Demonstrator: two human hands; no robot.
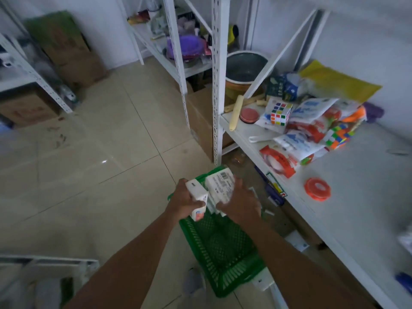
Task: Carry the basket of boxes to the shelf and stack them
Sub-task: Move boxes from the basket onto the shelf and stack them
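A green mesh basket [223, 248] sits on the tiled floor beside the white shelf [347, 197]. My left hand [182, 201] grips a slim white box [197, 197] with an orange end, lifted above the basket's far end. My right hand [240, 201] holds a larger white box [221, 184] with a printed label, next to the first. More white boxes [214, 207] show under my hands in the basket. The near half of the basket shows only bare mesh.
The shelf holds snack bags [307, 130], two puzzle cubes [281, 113], an orange lid [317, 188], a rolling pin [236, 112] and a pot [245, 68]. The shelf's near right part is bare. Cardboard boxes [69, 47] and other racks stand at the left and back.
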